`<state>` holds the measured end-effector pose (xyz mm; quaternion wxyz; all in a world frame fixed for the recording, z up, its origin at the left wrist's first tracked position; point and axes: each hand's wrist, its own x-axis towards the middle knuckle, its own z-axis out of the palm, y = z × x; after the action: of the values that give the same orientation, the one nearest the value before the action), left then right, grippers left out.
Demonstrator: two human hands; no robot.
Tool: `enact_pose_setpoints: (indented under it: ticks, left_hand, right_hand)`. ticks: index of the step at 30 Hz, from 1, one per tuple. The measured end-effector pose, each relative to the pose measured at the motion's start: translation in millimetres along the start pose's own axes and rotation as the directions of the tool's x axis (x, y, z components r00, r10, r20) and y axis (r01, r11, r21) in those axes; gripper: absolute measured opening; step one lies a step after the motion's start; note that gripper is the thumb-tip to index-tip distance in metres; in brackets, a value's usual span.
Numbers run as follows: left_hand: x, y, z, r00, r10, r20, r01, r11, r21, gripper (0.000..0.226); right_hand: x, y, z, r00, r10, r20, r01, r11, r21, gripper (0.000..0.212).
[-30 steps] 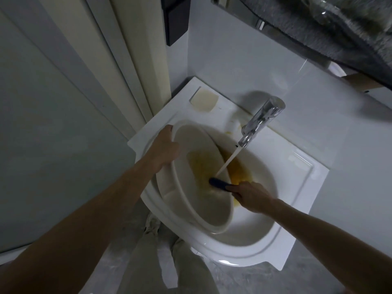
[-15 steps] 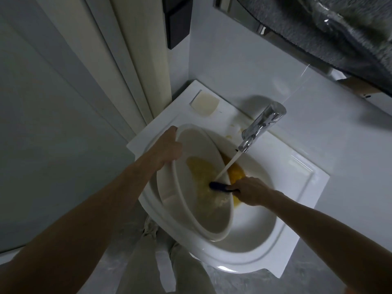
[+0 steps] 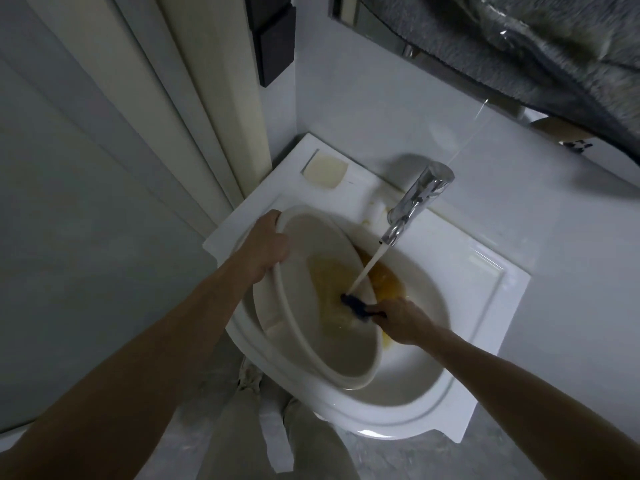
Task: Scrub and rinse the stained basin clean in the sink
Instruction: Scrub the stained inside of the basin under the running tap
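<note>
I see my left hand (image 3: pixel 265 247) curled over the far-left rim of the basin (image 3: pixel 311 327), fingers wrapped round the edge and gripping it. The basin sits tilted inside the sink (image 3: pixel 485 306), its open side turned toward the right, its near rim resting low in the sink bowl. A yellow-brown stain (image 3: pixel 329 271) spreads across the basin's inner wall, and a darker orange patch (image 3: pixel 388 278) shows on the sink surface just beyond the basin's far rim. My right hand (image 3: pixel 401 320) reaches in from the right and holds a dark brush (image 3: pixel 356 306), fingers closed round its handle; the brush head lies against the inside of the basin beside the stain. A stream of water (image 3: pixel 367 271) runs from the metal tap (image 3: pixel 415 206) at the far side of the sink and lands right at the brush head. On the sink's far-left corner lies a pale yellowish soap recess (image 3: pixel 325 169). A grey towel (image 3: pixel 554 46) hangs at the upper right, above the tap. Below the sink I can see my trouser legs (image 3: pixel 242 427) and the grey floor (image 3: pixel 398 459).
</note>
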<state>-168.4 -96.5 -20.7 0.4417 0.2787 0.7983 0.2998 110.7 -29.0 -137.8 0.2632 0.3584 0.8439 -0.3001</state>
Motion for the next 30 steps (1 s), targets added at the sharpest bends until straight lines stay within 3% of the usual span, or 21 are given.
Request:
enact_pose_setpoints:
  ticks: [2, 3, 5, 7, 9, 11, 14, 16, 17, 19, 22, 25, 26, 28, 30]
  left_hand:
    - [1, -3, -2, 1.0, -0.025, 0.007, 0.025, 0.997, -0.069, 0.04]
    - [2, -6, -3, 0.999, -0.044, 0.013, 0.046, 0.993, -0.109, 0.044]
    - [2, -16, -6, 0.997, -0.082, 0.014, 0.083, 0.982, -0.169, 0.053]
    - [0, -29, -7, 0.993, -0.12, 0.007, 0.119, 0.968, -0.22, 0.059]
    - [-2, -38, -5, 0.987, -0.158, 0.007, 0.155, 0.956, -0.249, 0.062]
    - [0, -41, -5, 0.985, -0.175, 0.013, 0.172, 0.951, -0.255, 0.063]
    - [3, -45, -7, 0.983, -0.185, 0.011, 0.182, 0.948, -0.261, 0.061]
    - [3, -48, -9, 0.981, -0.194, 0.009, 0.189, 0.941, -0.28, 0.058]
    - [3, -48, -10, 0.98, -0.198, 0.007, 0.192, 0.937, -0.291, 0.057]
    - [3, -47, -8, 0.981, -0.196, 0.009, 0.19, 0.935, -0.298, 0.059]
    - [5, -47, -4, 0.984, -0.178, -0.001, 0.172, 0.951, -0.258, 0.065]
    - [4, -46, -4, 0.984, -0.177, -0.012, 0.17, 0.959, -0.227, 0.071]
    - [4, -44, -3, 0.984, -0.181, -0.01, 0.174, 0.959, -0.224, 0.07]
    - [4, -41, -1, 0.984, -0.179, 0.0, 0.175, 0.959, -0.222, 0.066]
    - [4, -40, -1, 0.983, -0.181, -0.008, 0.175, 0.959, -0.224, 0.059]
  right_hand:
    - [0, -7, 6, 0.979, -0.063, 0.192, 0.039, 0.991, 0.129, 0.031]
    - [2, -9, 9, 0.981, -0.03, 0.19, 0.002, 0.989, 0.149, 0.031]
    - [15, -14, 19, 0.99, 0.139, 0.023, -0.141, 0.965, 0.222, 0.033]
    - [26, -34, 28, 0.953, 0.278, -0.123, -0.221, 0.912, 0.346, 0.034]
    - [29, -66, 30, 0.936, 0.29, -0.2, -0.176, 0.876, 0.449, 0.032]
    - [25, -97, 24, 0.955, 0.236, -0.179, -0.085, 0.798, 0.597, 0.032]
    - [4, -115, 15, 0.989, -0.061, -0.132, 0.119, 0.86, 0.496, 0.035]
    - [-13, -98, 14, 0.979, -0.202, -0.001, 0.188, 0.91, 0.368, 0.034]
    - [-19, -85, 13, 0.972, -0.217, 0.089, 0.182, 0.937, 0.299, 0.033]
    - [-23, -52, 15, 0.969, -0.102, 0.227, 0.065, 0.984, 0.165, 0.03]
    - [0, -25, 23, 0.983, 0.163, 0.081, -0.174, 0.971, 0.165, 0.027]
    - [37, -51, 19, 0.946, 0.274, -0.173, -0.217, 0.932, 0.292, 0.026]
    - [44, -67, 14, 0.933, 0.3, -0.197, -0.214, 0.906, 0.364, 0.028]
    - [51, -102, 1, 0.959, 0.243, -0.144, -0.114, 0.799, 0.591, 0.026]
    - [38, -130, -13, 0.993, 0.058, -0.103, 0.023, 0.761, 0.649, 0.029]
